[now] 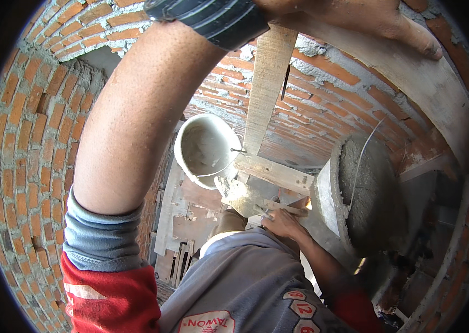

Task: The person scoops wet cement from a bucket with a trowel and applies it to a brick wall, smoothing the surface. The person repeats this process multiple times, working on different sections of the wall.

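Note:
My left arm reaches up across the view, with a black band on the wrist. My left hand (351, 19) grips a long wooden plank (389, 66) against the brick wall; its thumb lies over the plank, and its other fingers are cut off by the upper edge. Low in front of my body, my right hand (282, 223) is closed round the handle of a trowel (240, 198). Wet mortar covers part of the trowel's blade. Just beyond the blade stands a white bucket (182, 145) with a wire handle and grey, mortar-smeared insides.
A second bucket (328, 202), heaped with grey mortar, stands to the right. An upright timber (265, 89) meets a crosspiece (279, 175) between the buckets. Brick walls (29, 166) rise on the left and ahead. Boards (193, 213) lie below, beside a slatted wooden piece (181, 262).

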A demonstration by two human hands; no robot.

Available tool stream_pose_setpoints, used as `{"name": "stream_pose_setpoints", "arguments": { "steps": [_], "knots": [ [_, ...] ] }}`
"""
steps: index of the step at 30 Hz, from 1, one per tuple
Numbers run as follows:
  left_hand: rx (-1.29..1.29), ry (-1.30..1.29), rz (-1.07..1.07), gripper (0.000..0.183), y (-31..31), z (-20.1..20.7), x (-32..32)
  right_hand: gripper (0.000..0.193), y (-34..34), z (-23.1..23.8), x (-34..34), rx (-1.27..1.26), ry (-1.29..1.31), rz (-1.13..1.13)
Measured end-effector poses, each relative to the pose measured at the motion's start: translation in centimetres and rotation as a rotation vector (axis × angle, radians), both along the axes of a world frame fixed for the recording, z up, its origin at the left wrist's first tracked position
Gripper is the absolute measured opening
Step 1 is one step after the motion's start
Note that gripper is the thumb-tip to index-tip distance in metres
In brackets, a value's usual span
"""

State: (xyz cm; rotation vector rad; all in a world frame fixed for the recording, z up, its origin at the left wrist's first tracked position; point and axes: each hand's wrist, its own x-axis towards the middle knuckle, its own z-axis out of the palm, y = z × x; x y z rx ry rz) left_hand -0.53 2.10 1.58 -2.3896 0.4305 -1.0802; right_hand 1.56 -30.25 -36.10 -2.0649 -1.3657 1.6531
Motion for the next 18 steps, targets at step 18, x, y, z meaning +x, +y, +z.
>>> {"name": "stream_pose_setpoints", "arguments": {
  "steps": [18],
  "knots": [
    [-0.644, 0.327, 0.456, 0.072, -4.6, 3.0, -0.1, 0.025, -14.4, 31.3, 2.7, 1.215, 1.265, -0.773]
  ]
}}
